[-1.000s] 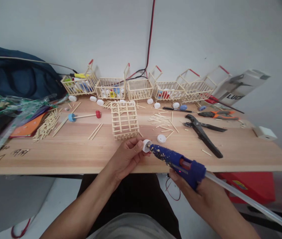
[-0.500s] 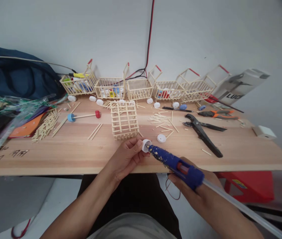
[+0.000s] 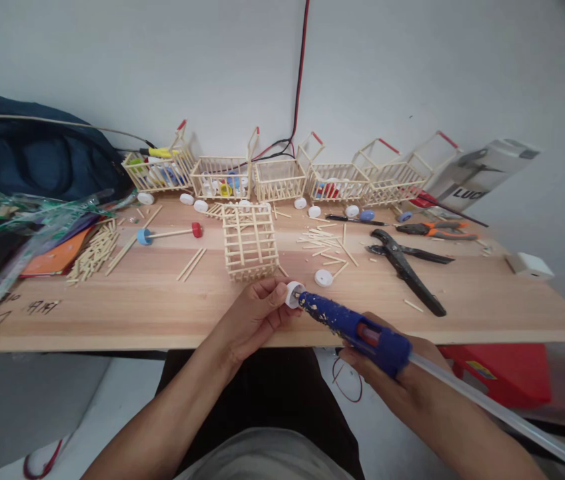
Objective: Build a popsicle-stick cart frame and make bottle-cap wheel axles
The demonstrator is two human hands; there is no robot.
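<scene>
My left hand [image 3: 257, 313] pinches a small white wheel [image 3: 293, 294] above the table's front edge. Inside that wheel's hollow side rests the metal nozzle of a blue glue gun [image 3: 347, 323]. My right hand [image 3: 387, 363] is wrapped round the gun's handle, and a long clear glue stick [image 3: 492, 407] sticks out of its back. Just beyond my left hand lies a basket of thin wooden sticks [image 3: 250, 241]. Another white wheel [image 3: 323, 278] with a stick lies to its right.
Several stick carts [image 3: 280, 180] line the wall. Behind my hands are loose sticks [image 3: 93, 252], an axle with blue and red wheels [image 3: 170, 233], black pliers [image 3: 407, 270], orange-handled pliers [image 3: 435, 230] and a white box [image 3: 530, 265]. A dark blue bag [image 3: 42, 150] sits at back left.
The glue gun and my right hand have shifted very slightly to the right. My left hand still holds the wheel at the nozzle.
</scene>
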